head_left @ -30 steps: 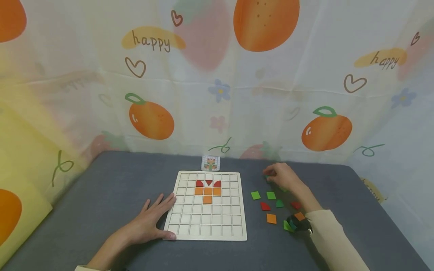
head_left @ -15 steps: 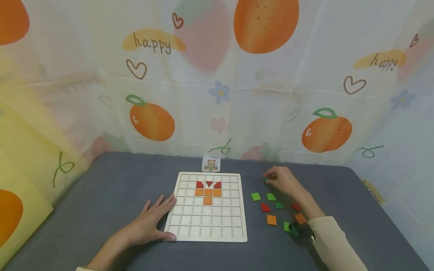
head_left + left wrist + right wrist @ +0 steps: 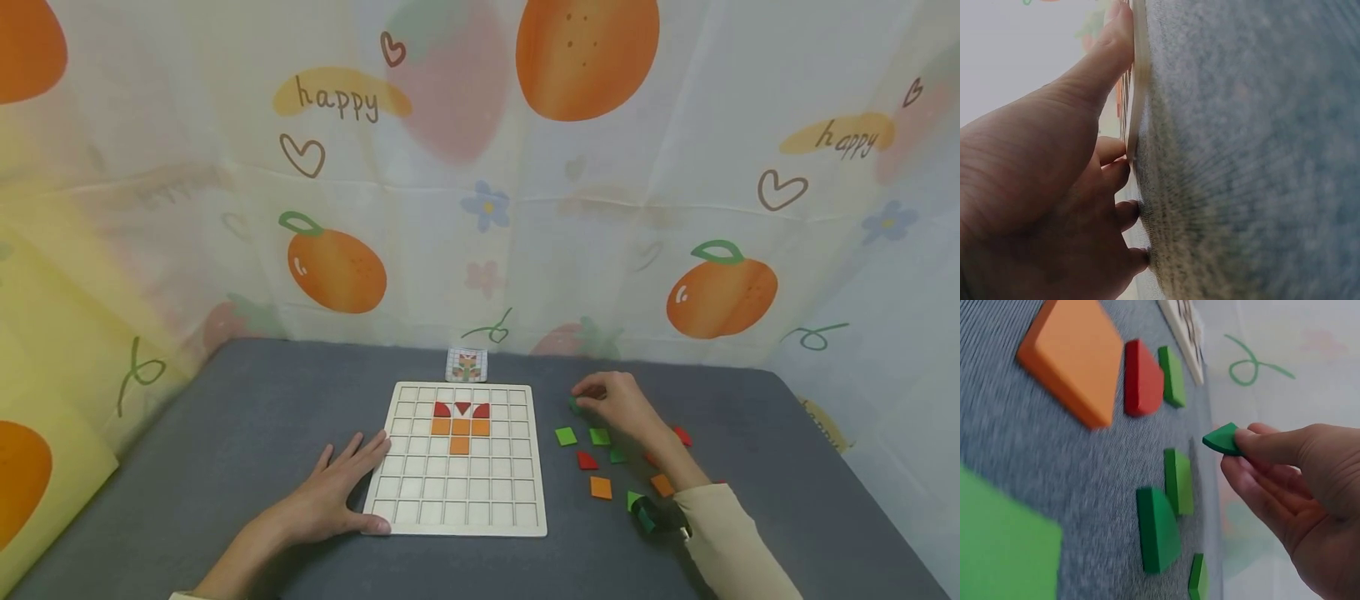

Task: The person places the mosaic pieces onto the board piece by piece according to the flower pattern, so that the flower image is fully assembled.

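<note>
A white square grid board (image 3: pixel 456 533) lies on the table, with three red pieces (image 3: pixel 462 408) above several orange squares (image 3: pixel 460 427) in its cells. My left hand (image 3: pixel 330 487) rests along the board's left edge, fingers spread and thumb at the near corner; the left wrist view shows the thumb (image 3: pixel 1100 62) on the board's rim. My right hand (image 3: pixel 618 407) pinches a dark green quarter-circle tile (image 3: pixel 1222 439) between thumb and fingers, raised over the table to the right of the board.
Loose tiles lie right of the board: light green squares (image 3: pixel 566 436), a red piece (image 3: pixel 587 460), an orange square (image 3: pixel 600 487) and a dark green piece (image 3: pixel 1159 531). A small pattern card (image 3: pixel 467 365) stands behind the board. A fruit-print curtain (image 3: pixel 487 250) hangs at the table's back edge.
My right hand, holding the green tile, has moved slightly left toward the board. More red pieces show behind the right forearm. The left hand has stayed in place.
</note>
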Available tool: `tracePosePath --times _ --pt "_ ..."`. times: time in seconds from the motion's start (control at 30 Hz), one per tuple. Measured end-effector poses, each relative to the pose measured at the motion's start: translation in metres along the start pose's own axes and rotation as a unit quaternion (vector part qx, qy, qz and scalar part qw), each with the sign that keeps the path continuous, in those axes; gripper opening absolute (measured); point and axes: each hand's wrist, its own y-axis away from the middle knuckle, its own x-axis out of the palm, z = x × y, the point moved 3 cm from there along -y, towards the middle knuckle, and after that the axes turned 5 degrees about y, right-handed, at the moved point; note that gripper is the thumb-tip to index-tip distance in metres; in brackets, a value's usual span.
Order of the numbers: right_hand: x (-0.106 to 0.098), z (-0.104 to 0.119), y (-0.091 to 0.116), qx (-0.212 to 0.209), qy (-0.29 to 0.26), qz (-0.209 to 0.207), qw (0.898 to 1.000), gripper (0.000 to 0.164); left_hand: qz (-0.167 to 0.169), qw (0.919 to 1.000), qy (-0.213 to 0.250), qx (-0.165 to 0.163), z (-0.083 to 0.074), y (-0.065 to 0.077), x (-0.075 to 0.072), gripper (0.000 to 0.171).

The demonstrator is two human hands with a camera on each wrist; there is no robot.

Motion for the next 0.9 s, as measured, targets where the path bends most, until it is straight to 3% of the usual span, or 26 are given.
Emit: tracePosePath --times 0.23,0.7,0.9 --pt "0.005 0.009 0.0 0.02 -0.043 -0.004 0.999 0.013 0.001 1.0 -0.001 -0.002 -0.001 -0.001 0.0 0.116" --pt "0.023 0.028 0.0 -0.042 -0.081 0.005 0.996 0.012 0.001 1.0 0.006 0.007 0.001 0.002 0.001 0.114" --pt "0.03 0.034 -0.003 -0.034 -0.105 0.002 0.994 0.011 0.001 1.0 0.005 0.008 -0.001 0.001 0.0 0.114"
